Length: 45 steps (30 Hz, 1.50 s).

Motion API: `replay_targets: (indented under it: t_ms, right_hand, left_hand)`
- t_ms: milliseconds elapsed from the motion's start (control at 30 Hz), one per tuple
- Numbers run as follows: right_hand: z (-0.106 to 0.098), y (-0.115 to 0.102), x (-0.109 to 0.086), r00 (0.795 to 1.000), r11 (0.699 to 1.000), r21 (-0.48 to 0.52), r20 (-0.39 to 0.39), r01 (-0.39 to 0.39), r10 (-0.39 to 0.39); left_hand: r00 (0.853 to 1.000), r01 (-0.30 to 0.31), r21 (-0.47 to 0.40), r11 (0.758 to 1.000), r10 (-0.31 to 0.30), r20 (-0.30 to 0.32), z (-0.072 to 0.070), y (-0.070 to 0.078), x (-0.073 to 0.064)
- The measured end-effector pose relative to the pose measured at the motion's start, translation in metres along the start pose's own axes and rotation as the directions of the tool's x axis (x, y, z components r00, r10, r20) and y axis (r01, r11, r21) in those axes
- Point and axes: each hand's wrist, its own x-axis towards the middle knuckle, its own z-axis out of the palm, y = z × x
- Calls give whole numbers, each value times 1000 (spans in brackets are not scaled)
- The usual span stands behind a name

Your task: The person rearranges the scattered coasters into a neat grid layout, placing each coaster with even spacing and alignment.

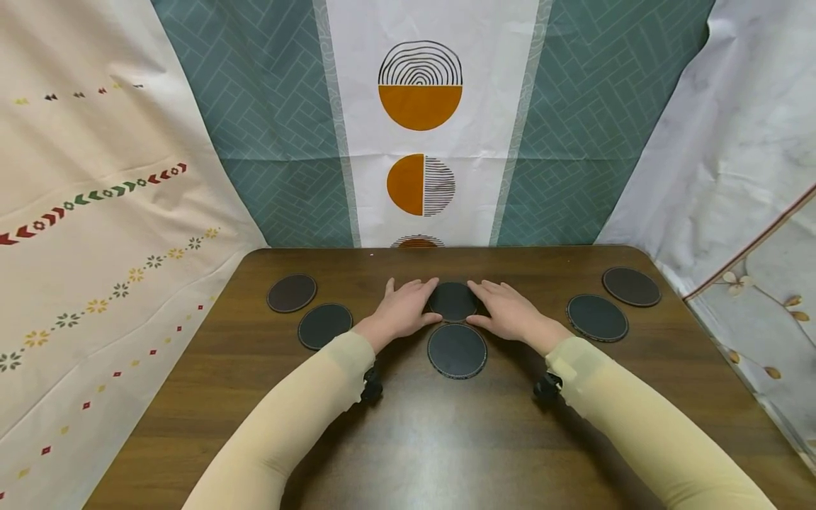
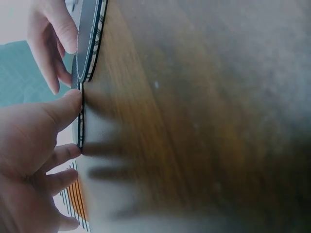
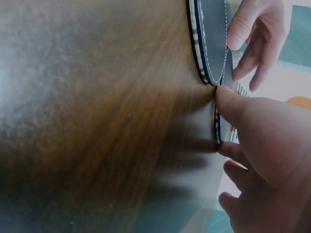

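A round black coaster (image 1: 452, 302) with stitched edging lies flat near the back of the wooden table. On its left rim rest the thumb and index finger of my left hand (image 1: 403, 309), the other fingers extended forward. My right hand (image 1: 506, 309) mirrors this at the right rim. Both wrist views show the thumbs and index fingertips against the thin edge. A second black coaster (image 1: 457, 351) lies just in front, close to the thumbs. In the left wrist view its patterned side (image 2: 97, 41) shows close up.
Left on the table (image 1: 446, 439) lie a brown coaster (image 1: 292, 293) and a black coaster (image 1: 325, 326). At the right are another black coaster (image 1: 597, 317) and brown coaster (image 1: 632, 286). Patterned curtains (image 1: 255, 106) hang behind and at both sides.
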Motion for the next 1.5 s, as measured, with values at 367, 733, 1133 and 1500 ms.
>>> replay_targets:
  t_ms: [367,733,1133,1500]
  right_hand:
    - [2,0,-3,1000,1000,15,0,4,-4]
    - [0,-1,-5,1000,1000,23,-6,9,-9]
    - [0,-3,-8,1000,1000,17,-6,14,-13]
    - [-2,-1,-9,998,998,66,-58,18,-14]
  left_hand:
    - [1000,3,-43,999,-3,4,3,-1,-2]
    - [1000,2,-5,1000,-2,-6,2,2,-3]
    - [1000,-4,-1,1000,4,0,3,2,-4]
    - [999,-19,-13,1000,19,-42,-5,-3,-16]
